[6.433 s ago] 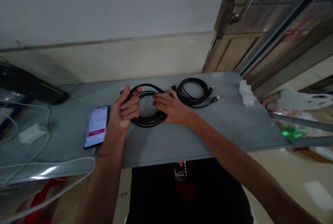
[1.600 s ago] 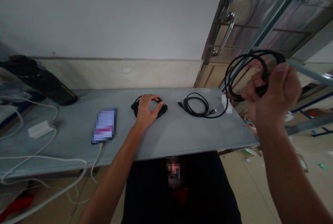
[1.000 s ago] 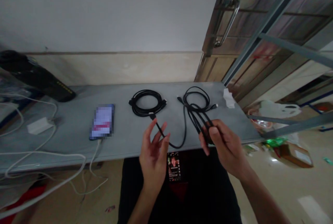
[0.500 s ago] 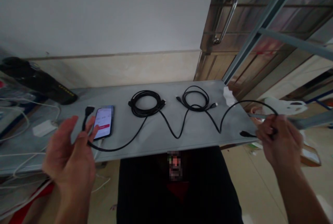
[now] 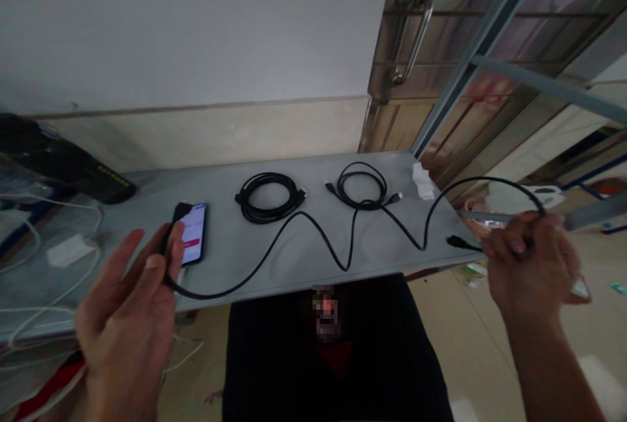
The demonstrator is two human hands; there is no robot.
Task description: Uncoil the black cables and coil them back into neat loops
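A long black cable (image 5: 313, 236) runs in waves above the grey tabletop (image 5: 294, 265), stretched between both hands. My left hand (image 5: 130, 304), raised at the near left, pinches one end of it between thumb and forefinger while the other fingers spread. My right hand (image 5: 526, 265), out past the table's right edge, is closed on the other end, with a loop arching above it and a plug (image 5: 453, 240) sticking out to its left. Two coiled black cables lie on the table: a thicker coil (image 5: 267, 196) in the middle and a thinner coil (image 5: 362, 185) to its right.
A phone (image 5: 192, 239) with a lit screen lies left of the coils. White cables and a white charger (image 5: 63, 249) cover the table's left end, beside a black device (image 5: 59, 161). A white scrap of paper (image 5: 421, 180) sits at the right corner. A metal door (image 5: 441, 63) stands behind.
My right hand brought a bundled black cable over from the right, and both hands then pulled it apart into a long wavy line. In the last half second little moved.
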